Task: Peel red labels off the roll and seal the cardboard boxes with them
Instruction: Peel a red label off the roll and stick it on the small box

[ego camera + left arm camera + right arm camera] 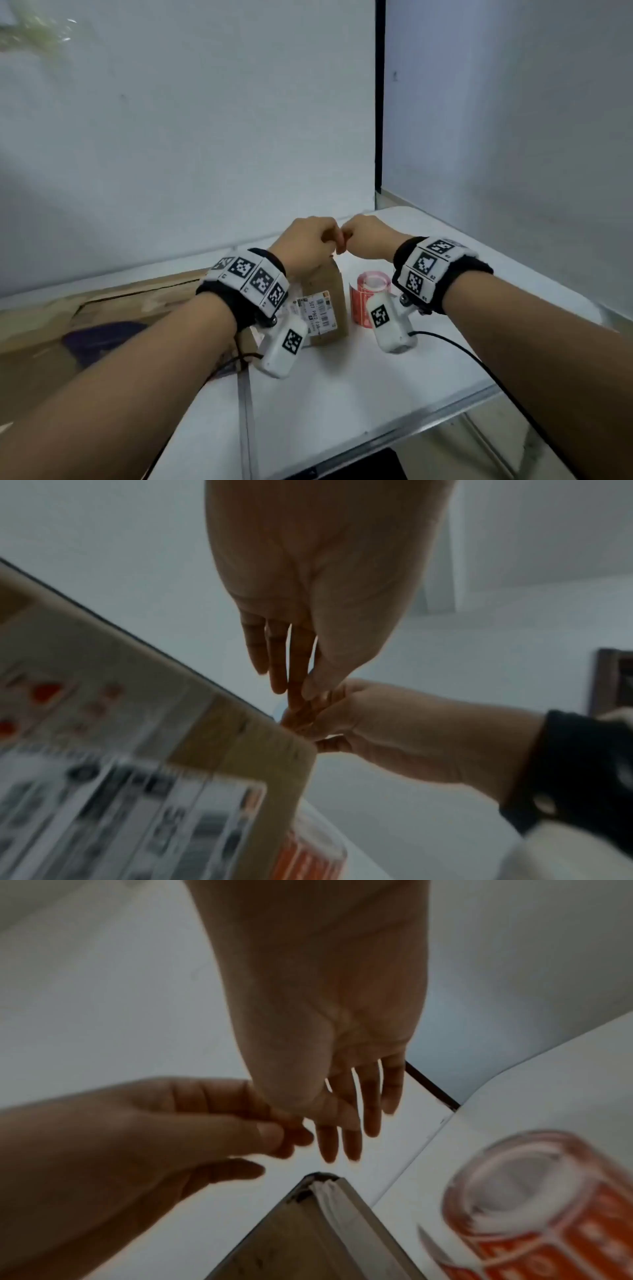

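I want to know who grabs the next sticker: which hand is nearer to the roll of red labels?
Right. The right hand is raised above and just behind the roll of red labels; the left hand is farther left, over the cardboard box.

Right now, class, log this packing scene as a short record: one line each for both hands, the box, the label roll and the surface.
left hand: raised above the box top, fingertips meeting the right hand's
right hand: fingertips pinched against the left hand's; whether a label lies between them cannot be told
cardboard box: upright under the hands, printed shipping label on its near face
red label roll: standing on end, to the right of the box, untouched
white table: bears the box and the roll
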{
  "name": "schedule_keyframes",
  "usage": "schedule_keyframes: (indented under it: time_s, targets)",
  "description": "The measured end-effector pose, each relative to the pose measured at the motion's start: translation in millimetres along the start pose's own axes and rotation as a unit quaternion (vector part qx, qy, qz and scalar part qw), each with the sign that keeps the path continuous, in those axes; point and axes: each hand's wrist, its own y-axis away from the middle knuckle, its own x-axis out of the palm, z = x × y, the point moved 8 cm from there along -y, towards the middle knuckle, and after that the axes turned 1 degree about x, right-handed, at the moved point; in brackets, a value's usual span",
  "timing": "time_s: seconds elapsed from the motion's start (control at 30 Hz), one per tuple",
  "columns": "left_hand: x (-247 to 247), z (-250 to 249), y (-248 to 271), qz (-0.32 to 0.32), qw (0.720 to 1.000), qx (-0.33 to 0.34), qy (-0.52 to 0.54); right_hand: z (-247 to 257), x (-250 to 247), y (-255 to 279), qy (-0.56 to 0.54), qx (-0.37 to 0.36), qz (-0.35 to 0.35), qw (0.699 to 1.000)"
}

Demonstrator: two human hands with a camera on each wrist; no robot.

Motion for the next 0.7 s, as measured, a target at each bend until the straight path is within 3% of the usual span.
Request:
schedule_keyframes:
  time_s: [0.17, 0.3, 0.4, 0.5, 0.7]
  targets:
    - [43, -5, 15, 0.057, 0.987, 0.004, -0.150, -26, 14, 30, 0.010, 0.046, 0.067, 0.997]
    - [51, -4, 17, 0.039, 0.980, 0.000, -0.197, -31, 25, 42, 0.014, 0.023, 0.092, 0.995]
    - [58, -6, 22, 0.022, 0.977, 0.009, -0.212, -33, 37, 42, 0.082, -0.005, 0.099, 0.992]
    - [65, -4, 25, 0.017, 0.977, 0.014, -0.212, -40, 41, 44, 0.108, -0.010, 0.071, 0.992]
    - [67, -5, 28, 0.006, 0.969, 0.027, -0.245, -59, 27, 58, -0.041, -0.022, -0.014, 0.999]
